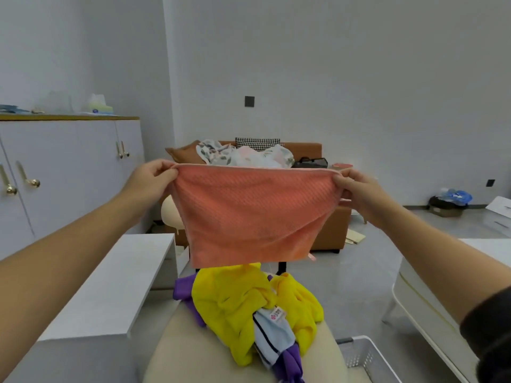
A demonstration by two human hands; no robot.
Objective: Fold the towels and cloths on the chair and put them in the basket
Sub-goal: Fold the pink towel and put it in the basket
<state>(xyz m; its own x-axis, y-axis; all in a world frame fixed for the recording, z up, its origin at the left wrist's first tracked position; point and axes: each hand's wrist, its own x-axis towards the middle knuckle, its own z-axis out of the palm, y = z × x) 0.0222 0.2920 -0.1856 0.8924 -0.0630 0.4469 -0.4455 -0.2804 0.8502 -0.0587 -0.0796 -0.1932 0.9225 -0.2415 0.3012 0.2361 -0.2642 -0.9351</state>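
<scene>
**Orange towel held up over chair**

L hand (154,179) pinches the top-left corner of the orange towel (255,214), fingers curled on the hem. Towel hangs spread in the air above the chair (193,352) w/ yellow cloth (235,302), purple cloth (184,290) & striped cloth (272,335) heaped on the seat. R hand (359,193) pinches the top-right corner. White basket (362,357) on floor, bottom right, beside chair.

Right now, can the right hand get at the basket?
Probably not yet. The right hand pinches a top corner of the orange towel, the left hand the other. The basket sits low beside the chair with nothing visibly blocking it, so freeing the hand should do.
</scene>
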